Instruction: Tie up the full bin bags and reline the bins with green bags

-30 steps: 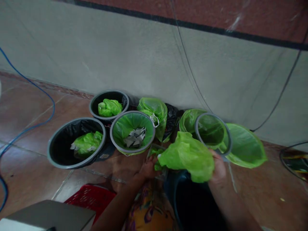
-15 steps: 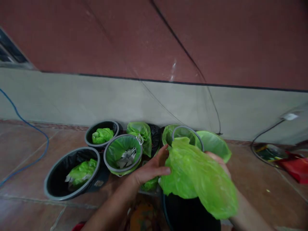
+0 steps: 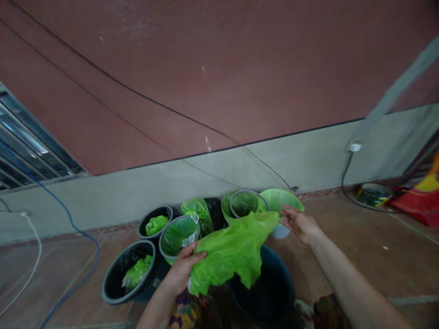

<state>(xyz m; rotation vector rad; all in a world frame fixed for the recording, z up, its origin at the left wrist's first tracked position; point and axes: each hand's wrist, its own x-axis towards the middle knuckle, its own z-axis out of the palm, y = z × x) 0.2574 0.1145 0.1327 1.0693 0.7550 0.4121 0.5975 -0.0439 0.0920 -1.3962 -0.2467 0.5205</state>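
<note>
A thin, crumpled light-green plastic bag (image 3: 229,253) stretches across the middle of the view, over the mouth of a dark bin (image 3: 290,285). My left hand (image 3: 185,267) is closed on its left end, thumb on top. At the bag's far right corner, my right hand (image 3: 300,224) has its fingers apart and seems just clear of the plastic. Beyond the bag stand a grey-rimmed bin lined in green (image 3: 235,208) and a light-green bin (image 3: 283,198).
On the left stand a black bin (image 3: 109,285) and another dark bin (image 3: 142,224), both with green bags inside. A green-lined bin (image 3: 163,246) holds pale scraps. A blue hose (image 3: 92,269) crosses the tiled floor. A red dustpan (image 3: 420,203) lies far right.
The bag has shifted left and spread out, now held at its left end by my left hand. My right hand has come out from behind it to the right. The view has tilted.
</note>
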